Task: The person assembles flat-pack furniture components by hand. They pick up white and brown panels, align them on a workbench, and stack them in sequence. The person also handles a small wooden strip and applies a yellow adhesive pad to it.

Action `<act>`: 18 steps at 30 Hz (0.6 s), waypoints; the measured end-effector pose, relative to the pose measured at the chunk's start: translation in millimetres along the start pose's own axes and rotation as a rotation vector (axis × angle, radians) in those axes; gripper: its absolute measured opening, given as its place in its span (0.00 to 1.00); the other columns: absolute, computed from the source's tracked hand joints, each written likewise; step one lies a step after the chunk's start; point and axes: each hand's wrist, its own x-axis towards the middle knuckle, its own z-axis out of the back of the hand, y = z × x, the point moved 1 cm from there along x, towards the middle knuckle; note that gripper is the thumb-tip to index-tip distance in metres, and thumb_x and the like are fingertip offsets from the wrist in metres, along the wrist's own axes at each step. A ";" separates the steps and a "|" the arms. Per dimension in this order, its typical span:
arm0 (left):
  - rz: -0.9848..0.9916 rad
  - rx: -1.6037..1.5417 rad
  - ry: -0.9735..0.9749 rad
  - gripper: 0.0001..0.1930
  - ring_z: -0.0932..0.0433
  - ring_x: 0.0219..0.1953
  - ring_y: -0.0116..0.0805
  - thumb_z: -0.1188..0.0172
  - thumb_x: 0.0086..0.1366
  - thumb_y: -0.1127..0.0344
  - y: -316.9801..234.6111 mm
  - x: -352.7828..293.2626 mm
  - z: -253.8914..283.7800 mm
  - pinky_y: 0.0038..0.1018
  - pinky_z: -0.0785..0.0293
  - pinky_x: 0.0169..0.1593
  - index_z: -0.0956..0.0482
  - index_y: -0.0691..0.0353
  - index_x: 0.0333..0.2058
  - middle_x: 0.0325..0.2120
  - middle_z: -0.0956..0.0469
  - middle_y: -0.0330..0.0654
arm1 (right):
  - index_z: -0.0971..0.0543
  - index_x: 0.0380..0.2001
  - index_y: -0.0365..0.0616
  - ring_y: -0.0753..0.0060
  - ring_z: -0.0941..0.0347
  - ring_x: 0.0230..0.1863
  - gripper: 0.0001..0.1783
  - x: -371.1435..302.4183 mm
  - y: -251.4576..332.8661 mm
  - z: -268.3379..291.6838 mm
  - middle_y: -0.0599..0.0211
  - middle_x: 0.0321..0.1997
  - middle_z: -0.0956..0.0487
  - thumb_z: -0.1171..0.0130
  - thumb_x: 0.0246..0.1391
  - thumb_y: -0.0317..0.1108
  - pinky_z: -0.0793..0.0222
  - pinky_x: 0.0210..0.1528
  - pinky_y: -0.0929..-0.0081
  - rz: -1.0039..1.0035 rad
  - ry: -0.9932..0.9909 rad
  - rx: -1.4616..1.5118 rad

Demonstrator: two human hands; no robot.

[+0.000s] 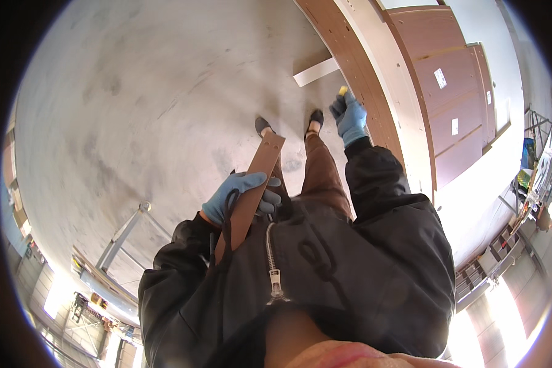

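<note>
My left hand (230, 192), in a light blue glove, is wrapped round a long narrow brown board (265, 157). The board slants across my front, with small round marks near its far end and its near end against my jacket. My right hand (352, 124), gloved the same way, is closed on a small yellow thing (343, 90). Only the tip of that shows above the fingers, so I cannot tell its kind. This hand is beside the long brown panel edge (367, 93) on my right.
Stacked brown panels (438, 73) with white labels lie on a pale surface at the right. A short pale board (316, 72) juts out from the long panel over the grey floor (135, 92). A metal-legged stand (119, 239) is at the lower left. Shelving (503, 245) lines the right rim.
</note>
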 end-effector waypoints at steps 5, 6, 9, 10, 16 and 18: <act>0.169 -0.075 -0.017 0.28 0.17 0.32 0.38 0.42 0.69 0.50 -3.0 126.3 85.5 0.32 0.19 0.39 0.28 0.69 0.57 0.39 0.17 0.51 | 0.26 0.40 0.44 0.70 0.23 0.21 0.10 156.1 -96.1 57.3 0.63 0.31 0.17 0.46 0.65 0.39 0.28 0.22 0.73 0.027 -0.419 -0.392; 0.193 -0.122 -0.047 0.28 0.17 0.33 0.39 0.42 0.69 0.50 3.2 155.6 102.8 0.33 0.19 0.39 0.28 0.68 0.57 0.39 0.17 0.51 | 0.26 0.40 0.44 0.69 0.23 0.22 0.10 186.2 -113.6 66.3 0.63 0.32 0.17 0.47 0.65 0.39 0.29 0.22 0.73 0.041 -0.427 -0.421; 0.295 -0.251 -0.131 0.27 0.17 0.35 0.41 0.42 0.69 0.51 21.1 229.7 144.9 0.35 0.19 0.40 0.27 0.67 0.57 0.41 0.18 0.52 | 0.26 0.41 0.41 0.67 0.22 0.23 0.14 271.5 -155.1 83.5 0.61 0.33 0.17 0.50 0.66 0.42 0.31 0.21 0.72 0.061 -0.520 -0.490; 0.284 -0.278 -0.089 0.26 0.18 0.35 0.41 0.42 0.69 0.52 23.4 250.1 153.7 0.34 0.19 0.40 0.27 0.67 0.56 0.40 0.18 0.51 | 0.26 0.42 0.41 0.67 0.22 0.23 0.15 296.8 -168.2 86.4 0.60 0.34 0.17 0.51 0.67 0.43 0.31 0.21 0.72 0.062 -0.560 -0.493; 0.253 -0.302 -0.143 0.21 0.18 0.33 0.36 0.40 0.68 0.54 11.6 325.8 170.7 0.30 0.21 0.38 0.24 0.68 0.49 0.38 0.18 0.47 | 0.22 0.46 0.35 0.56 0.18 0.29 0.25 436.1 -239.8 92.3 0.51 0.36 0.15 0.53 0.67 0.49 0.23 0.31 0.64 0.049 -0.739 -0.506; 0.085 -0.044 -0.083 0.20 0.20 0.31 0.33 0.38 0.67 0.54 3.8 335.7 173.9 0.27 0.22 0.35 0.22 0.68 0.45 0.36 0.19 0.46 | 0.19 0.40 0.33 0.47 0.19 0.37 0.24 467.3 -259.2 91.0 0.44 0.37 0.16 0.52 0.65 0.47 0.23 0.39 0.58 0.085 -0.828 -0.771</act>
